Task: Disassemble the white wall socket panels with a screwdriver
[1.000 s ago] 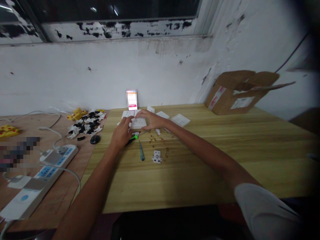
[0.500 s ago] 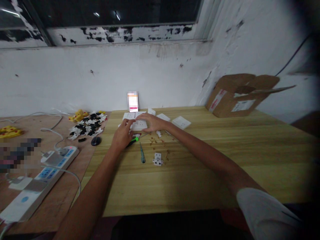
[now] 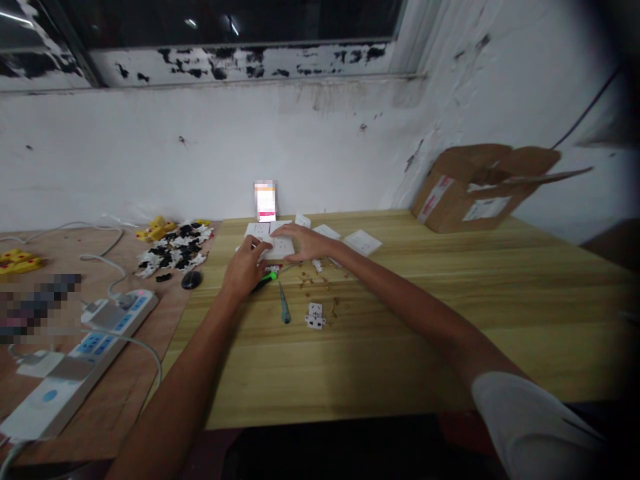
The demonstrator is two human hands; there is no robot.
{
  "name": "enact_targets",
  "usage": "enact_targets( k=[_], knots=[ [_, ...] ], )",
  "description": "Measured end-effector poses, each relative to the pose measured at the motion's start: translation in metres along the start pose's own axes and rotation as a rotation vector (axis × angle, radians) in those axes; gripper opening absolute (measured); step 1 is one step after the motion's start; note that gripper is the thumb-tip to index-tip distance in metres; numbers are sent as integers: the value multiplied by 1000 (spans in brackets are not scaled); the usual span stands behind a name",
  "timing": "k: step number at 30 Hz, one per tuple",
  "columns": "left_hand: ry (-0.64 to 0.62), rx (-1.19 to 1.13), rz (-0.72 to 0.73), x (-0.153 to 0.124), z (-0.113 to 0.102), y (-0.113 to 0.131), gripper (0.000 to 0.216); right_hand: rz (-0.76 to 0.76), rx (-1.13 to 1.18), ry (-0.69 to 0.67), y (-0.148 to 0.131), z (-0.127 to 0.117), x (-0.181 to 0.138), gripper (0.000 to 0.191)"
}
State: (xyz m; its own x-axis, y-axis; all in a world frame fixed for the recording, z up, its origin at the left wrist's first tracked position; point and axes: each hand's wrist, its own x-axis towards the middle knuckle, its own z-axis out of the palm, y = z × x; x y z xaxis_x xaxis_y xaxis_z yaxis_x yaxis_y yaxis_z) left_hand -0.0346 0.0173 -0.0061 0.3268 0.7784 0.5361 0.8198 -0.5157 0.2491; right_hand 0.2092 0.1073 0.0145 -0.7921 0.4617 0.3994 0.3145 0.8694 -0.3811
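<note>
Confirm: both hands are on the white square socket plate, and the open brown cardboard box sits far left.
Wrong side: the head view shows the open brown cardboard box far right. The left hand and right hand are indeed on the white square socket plate.

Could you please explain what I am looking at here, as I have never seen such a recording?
There is no machine here: a person wears a camera on the head, looking forward and down, so both arms entering from below are their own. The left hand and right hand rest on a white square plastic socket plate on the pale wooden table; the right lies flat, and the left's grip is unclear. Nearby lie a green-tipped screwdriver, a slim teal screwdriver and a small white socket insert. An open brown cardboard box sits far right.
</note>
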Motion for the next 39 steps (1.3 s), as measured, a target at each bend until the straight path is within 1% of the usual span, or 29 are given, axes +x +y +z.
enact_targets(
  k=[6, 13, 15, 19, 25, 39],
  knots=[
    [15, -18, -4, -1, 3, 0, 41, 1, -22, -6, 1, 1, 1, 75],
    [-7, -61, -16, 0, 1, 3, 60, -36, -22, -1, 4, -1, 3, 70],
    [-7, -61, -19, 0, 2, 2, 57, -27, -22, 3, 3, -1, 3, 71],
    [-5, -25, -1, 0, 3, -1, 44, -1, -36, -1, -2, -1, 1, 74],
    [-2, -12, 15, 0, 3, -3, 41, 9, -43, 4, -2, 0, 0, 74],
    [-3, -32, 0, 0, 3, -2, 41, -11, -50, 1, 2, 2, -1, 73]
  ],
)
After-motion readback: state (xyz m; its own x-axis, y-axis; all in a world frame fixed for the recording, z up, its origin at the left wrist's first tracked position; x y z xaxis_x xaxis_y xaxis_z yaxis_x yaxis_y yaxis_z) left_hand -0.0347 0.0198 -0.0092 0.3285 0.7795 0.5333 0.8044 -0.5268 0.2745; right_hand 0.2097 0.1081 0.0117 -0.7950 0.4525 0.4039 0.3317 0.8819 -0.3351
